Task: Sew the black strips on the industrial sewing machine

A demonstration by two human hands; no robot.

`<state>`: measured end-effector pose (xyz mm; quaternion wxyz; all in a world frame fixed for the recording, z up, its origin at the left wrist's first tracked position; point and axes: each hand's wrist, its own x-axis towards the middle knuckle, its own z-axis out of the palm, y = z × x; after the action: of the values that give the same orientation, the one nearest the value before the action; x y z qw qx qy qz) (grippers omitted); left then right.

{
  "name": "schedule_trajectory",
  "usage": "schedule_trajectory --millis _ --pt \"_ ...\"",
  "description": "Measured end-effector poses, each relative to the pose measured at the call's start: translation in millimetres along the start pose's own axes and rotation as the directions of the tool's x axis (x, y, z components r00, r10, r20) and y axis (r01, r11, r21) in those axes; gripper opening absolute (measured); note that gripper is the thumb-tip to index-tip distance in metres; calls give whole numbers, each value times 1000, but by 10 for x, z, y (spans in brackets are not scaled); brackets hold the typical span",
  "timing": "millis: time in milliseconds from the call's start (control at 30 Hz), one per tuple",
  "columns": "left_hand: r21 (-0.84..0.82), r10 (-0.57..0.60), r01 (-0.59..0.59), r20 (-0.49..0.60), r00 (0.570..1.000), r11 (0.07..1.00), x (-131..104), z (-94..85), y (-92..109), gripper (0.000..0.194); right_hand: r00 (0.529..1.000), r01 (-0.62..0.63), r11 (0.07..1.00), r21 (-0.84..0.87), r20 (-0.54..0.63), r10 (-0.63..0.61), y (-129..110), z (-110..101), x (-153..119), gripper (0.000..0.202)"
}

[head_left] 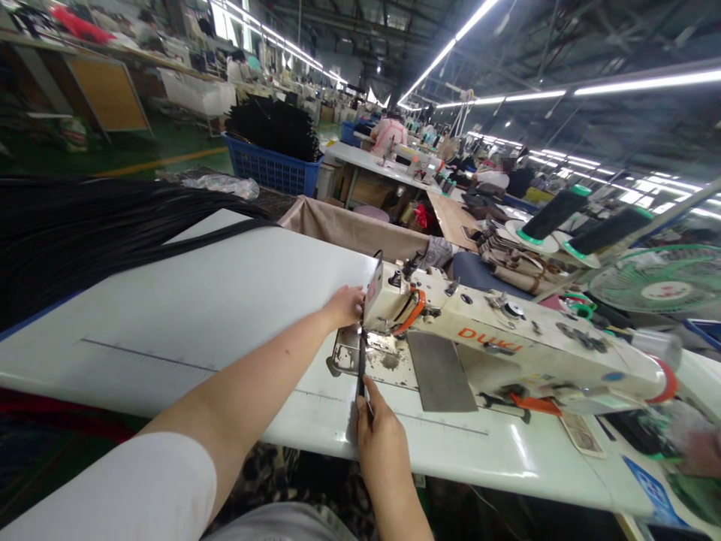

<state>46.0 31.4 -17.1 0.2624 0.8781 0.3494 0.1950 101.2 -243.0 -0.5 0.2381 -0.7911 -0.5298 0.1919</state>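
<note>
A white sewing machine with orange marks stands on the pale worktable. One narrow black strap runs from the needle area, over the worn metal plate, toward the table's front edge. My right hand pinches this strap near that edge; a thin shiny sliver shows by the fingers, too small to name. My left hand reaches to the far side of the machine head, fingers curled together against its left edge. The fingertips are partly hidden there, and what they grip cannot be made out.
Many long black straps lie heaped over the table's left side. Behind the table is a beige cloth-lined bin, and farther back a blue basket full of black pieces. Thread cones and a green fan stand right. Co-workers sit beyond.
</note>
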Motion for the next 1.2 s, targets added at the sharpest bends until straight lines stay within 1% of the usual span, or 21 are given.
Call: schedule_trajectory --millis 100,200,400,500,567,633,733,867,933,1000,1067,1133,1200 --pt "-40 -9 8 -28 1000 999 -12 -6 1 31 1000 -4 1000 -11 7 4 0 2 21 52" --pt "-85 -18 13 -63 998 996 -33 0 20 28 1000 -15 1000 -20 11 15 -1 2 34 52" --pt "-208 -47 25 -100 994 978 -72 10 38 15 1000 -26 999 19 5 26 -6 11 61 51" --pt "-302 -88 47 -124 988 952 -70 4 18 10 999 -49 998 39 -2 49 -23 15 90 51" --pt "-379 -137 69 -154 979 923 -68 -9 -3 7 999 -28 998 62 -31 30 -27 9 105 51" --pt "-463 -199 91 -191 961 881 -78 -26 -26 5 996 22 996 83 -89 -15 -13 -1 106 51" --pt "-599 -307 116 -227 924 793 -134 -41 -57 13 977 93 989 119 -200 -68 45 -6 88 46" --pt "-782 -462 128 -220 859 610 -298 -18 -77 26 918 209 961 183 -375 -128 96 6 66 38" --pt "-859 -522 99 -210 827 502 -417 -7 -69 29 900 253 943 215 -411 -147 63 2 62 34" --pt "-917 -560 48 -200 804 396 -563 -17 -46 31 908 280 923 264 -385 -165 -8 -6 61 32" --pt "-951 -581 -4 -192 791 309 -734 -51 -12 33 938 268 899 345 -305 -163 -94 2 66 33" --pt "-967 -593 -44 -190 783 252 -919 -102 28 35 978 191 857 479 -162 -128 -172 45 87 40" --pt "-973 -601 -73 -193 775 219 -1101 -155 69 38 997 51 769 637 10 -74 -232 120 134 52"
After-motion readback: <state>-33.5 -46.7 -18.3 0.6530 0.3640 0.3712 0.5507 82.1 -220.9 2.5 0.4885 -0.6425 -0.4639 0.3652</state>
